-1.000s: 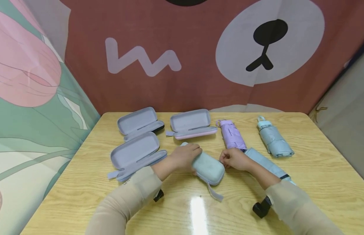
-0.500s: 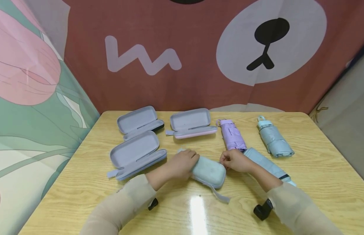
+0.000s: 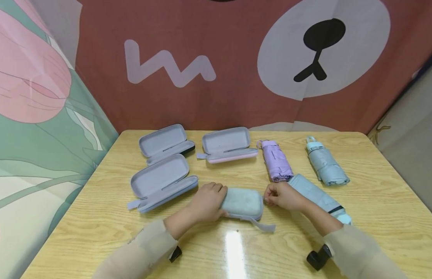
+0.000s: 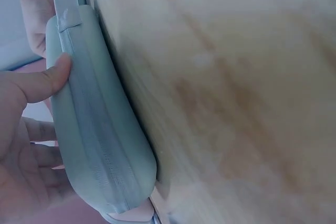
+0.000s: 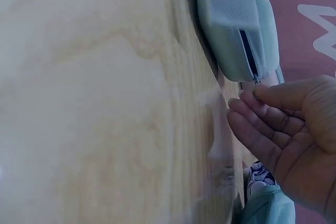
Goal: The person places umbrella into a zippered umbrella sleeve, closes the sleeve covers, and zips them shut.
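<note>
A mint-green zip case (image 3: 243, 203) lies lengthwise on the table, its grey strap (image 3: 264, 226) trailing from the front side. My left hand (image 3: 209, 201) grips its left end; in the left wrist view the thumb (image 4: 60, 72) presses beside the zip band and the other fingers are behind the case. At the right end, my right hand (image 3: 284, 197) pinches the zip pull between thumb and forefinger. The right wrist view shows the zip slider (image 5: 257, 80) right at those fingertips, with a dark gap in the zip (image 5: 248, 51) next to it.
Three opened grey-lined cases stand behind and left: a black one (image 3: 165, 143), a blue one (image 3: 163, 182) and a pink one (image 3: 228, 145). To the right lie a folded purple umbrella (image 3: 276, 161) and two light-blue ones (image 3: 327, 164), the nearer umbrella (image 3: 317, 195) close behind my right forearm.
The mint-green case has swung from slanting to nearly level across the table. My left hand has moved toward me and slightly left with it; my right hand has shifted slightly right, keeping its pinch.
</note>
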Tool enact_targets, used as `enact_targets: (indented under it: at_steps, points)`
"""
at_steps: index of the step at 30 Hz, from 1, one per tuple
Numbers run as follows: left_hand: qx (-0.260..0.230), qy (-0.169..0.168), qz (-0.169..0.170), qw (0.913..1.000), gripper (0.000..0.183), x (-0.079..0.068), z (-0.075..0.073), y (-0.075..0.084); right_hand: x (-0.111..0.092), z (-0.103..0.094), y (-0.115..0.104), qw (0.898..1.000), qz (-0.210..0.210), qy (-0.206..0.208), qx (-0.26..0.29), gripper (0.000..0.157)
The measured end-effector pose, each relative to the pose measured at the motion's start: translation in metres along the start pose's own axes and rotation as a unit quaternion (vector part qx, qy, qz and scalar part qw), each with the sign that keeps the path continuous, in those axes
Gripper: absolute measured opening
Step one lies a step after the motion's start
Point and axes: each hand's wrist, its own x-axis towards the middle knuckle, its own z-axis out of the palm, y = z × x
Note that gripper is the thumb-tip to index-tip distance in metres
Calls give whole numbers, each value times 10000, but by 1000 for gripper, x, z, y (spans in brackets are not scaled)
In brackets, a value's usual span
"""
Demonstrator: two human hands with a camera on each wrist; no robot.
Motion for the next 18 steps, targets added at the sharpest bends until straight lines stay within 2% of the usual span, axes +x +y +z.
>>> enact_targets:
  at_steps: [6,12,18]
  points:
    - [85,167,-126,9997,68,-4,2,4,-8,5,-2,9999,-5,-123,-56,6]
    - [33,300,-311,9991,69,-8,3,8,-19,12,-6,9992,-223,-199,-279,7]
    - [-30,274,-471,9985,73,-11,4,11,-28,20,-18,9976,-333,-230,-554,9]
